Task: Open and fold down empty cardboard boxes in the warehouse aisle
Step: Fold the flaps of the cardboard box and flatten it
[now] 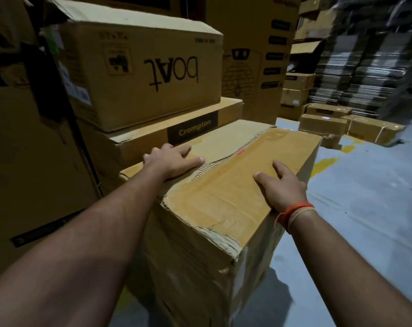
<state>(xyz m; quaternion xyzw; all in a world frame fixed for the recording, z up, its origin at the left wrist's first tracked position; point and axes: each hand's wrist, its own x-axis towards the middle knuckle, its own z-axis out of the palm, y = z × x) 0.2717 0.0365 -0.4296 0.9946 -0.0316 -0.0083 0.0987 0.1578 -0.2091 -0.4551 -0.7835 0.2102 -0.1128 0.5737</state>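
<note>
Taped carton (223,185) stands on the floor at frame centre, long axis running from lower centre to upper right, away from the person. Top flaps closed; torn tape seam runs lengthwise between the hands. Left hand (172,161) lies flat on the left flap, fingers spread, thumb at the seam. Right hand (282,185) lies flat on the taped right flap, fingers loosely spread. Neither grips. Left hand is nearer the seam; likely the opening point.
</note>
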